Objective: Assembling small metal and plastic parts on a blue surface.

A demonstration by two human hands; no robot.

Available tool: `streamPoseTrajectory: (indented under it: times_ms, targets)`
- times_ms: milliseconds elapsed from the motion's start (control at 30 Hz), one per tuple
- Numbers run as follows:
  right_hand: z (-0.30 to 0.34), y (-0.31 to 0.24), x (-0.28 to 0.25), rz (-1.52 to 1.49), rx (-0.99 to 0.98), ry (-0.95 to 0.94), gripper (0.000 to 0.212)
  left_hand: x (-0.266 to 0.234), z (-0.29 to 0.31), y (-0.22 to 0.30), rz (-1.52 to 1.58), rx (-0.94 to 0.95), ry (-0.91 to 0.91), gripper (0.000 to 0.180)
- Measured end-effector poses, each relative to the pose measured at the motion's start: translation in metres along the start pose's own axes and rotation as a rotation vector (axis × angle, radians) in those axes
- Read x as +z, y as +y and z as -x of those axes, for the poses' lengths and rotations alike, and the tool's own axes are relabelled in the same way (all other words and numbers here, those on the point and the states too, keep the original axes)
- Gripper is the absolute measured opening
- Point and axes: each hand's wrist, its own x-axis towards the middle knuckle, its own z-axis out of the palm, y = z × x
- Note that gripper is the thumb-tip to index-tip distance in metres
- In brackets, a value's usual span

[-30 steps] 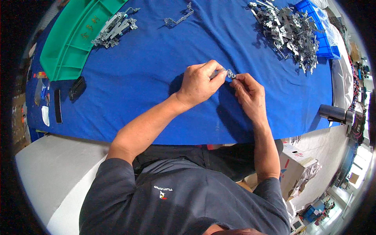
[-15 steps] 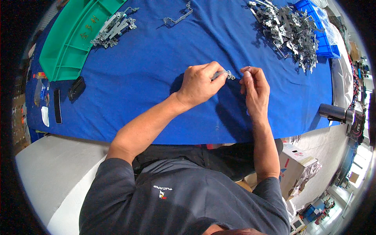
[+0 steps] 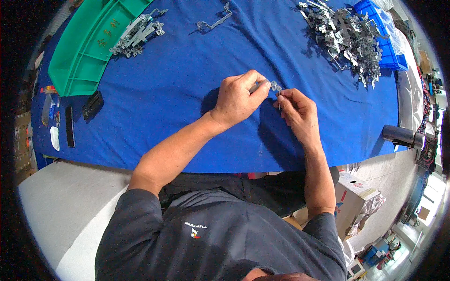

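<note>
My left hand (image 3: 241, 95) is closed on a small metal bracket (image 3: 275, 86), whose end with holes sticks out to the right past the fingertips. Most of the bracket is hidden by the fingers. Close to that end, my right hand (image 3: 298, 108) pinches a small thin piece (image 3: 280, 104) between thumb and forefinger, too small to name. Its tip is near the bracket; whether they touch I cannot tell. Both hands are just above the blue cloth (image 3: 187, 122). Farther off lies a single bent metal bracket (image 3: 214, 21).
A green divided tray (image 3: 75, 70) holding a few small brass-coloured parts stands far left, with a small pile of brackets (image 3: 138, 36) beside it. Far right lies a large heap of brackets (image 3: 347, 40) against a blue bin (image 3: 391, 51). A dark cylinder (image 3: 401, 135) rests at the right edge.
My right hand has moved left and slightly down, bringing its small piece close to the bracket's end. My left hand has barely shifted and still holds the bracket.
</note>
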Motion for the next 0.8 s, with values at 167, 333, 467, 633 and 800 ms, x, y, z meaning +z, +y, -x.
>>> streamPoseTrajectory:
  times_ms: [167, 333, 467, 633, 800]
  targets:
    - [-0.002, 0.008, 0.001, 0.072, -0.124, 0.040, 0.013, 0.001, 0.001, 0.000, -0.064, 0.031, -0.015, 0.011]
    - [-0.003, 0.009, 0.009, -0.123, -0.147, 0.103, 0.009, 0.002, 0.002, 0.001, -0.101, 0.075, -0.033, 0.011]
    - [-0.006, 0.017, 0.002, -0.001, -0.186, 0.056, 0.010, 0.003, 0.003, 0.000, -0.130, 0.110, -0.071, 0.012]
    - [-0.007, 0.005, 0.006, -0.025, -0.199, 0.264, 0.016, 0.005, 0.002, -0.003, -0.102, 0.121, -0.042, 0.012]
    - [-0.001, 0.001, -0.007, 0.015, 0.054, -0.015, 0.019, -0.001, 0.000, 0.002, -0.061, -0.007, -0.010, 0.013]
